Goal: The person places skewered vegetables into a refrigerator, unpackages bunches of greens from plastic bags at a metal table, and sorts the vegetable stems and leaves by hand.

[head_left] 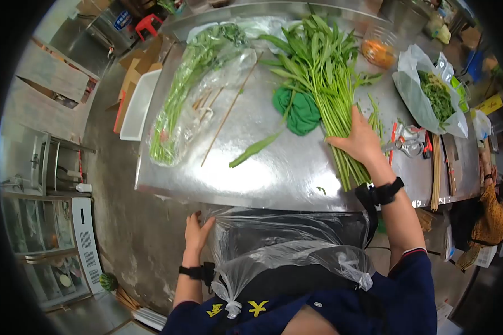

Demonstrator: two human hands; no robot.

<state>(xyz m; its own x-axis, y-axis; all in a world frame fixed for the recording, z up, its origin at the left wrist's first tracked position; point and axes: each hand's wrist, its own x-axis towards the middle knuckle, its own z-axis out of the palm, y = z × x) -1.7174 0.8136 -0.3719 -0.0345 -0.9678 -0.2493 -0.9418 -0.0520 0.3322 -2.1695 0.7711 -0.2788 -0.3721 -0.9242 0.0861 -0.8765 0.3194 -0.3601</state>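
Leafy bunch (330, 84): it's showing bright green, thick and unwrapped.
Leaves (318, 42): long, narrow blades are fanning out toward the far edge of the desk (296, 173).
Stalks (335, 106): slim and straight, they're running close together, lower ends pointing at the near edge.
Pose: the whole lot is lying lengthwise, leaning slightly.

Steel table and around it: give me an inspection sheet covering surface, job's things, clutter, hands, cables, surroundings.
Surface: steel table, shiny, a loose leaf lying on it.
Job's things: leafy greens, stems toward the near edge.
Clutter: green cloth by the stems, bagged greens both sides, thin stick, clear tub with orange contents.
Hands: right hand on the stems, grip unclear; left hand open, by the clear apron.
Cables: black strand near the right wristband; strap or cable, can't tell.
Surroundings: red stool, white bin, watermelon, another person at right.
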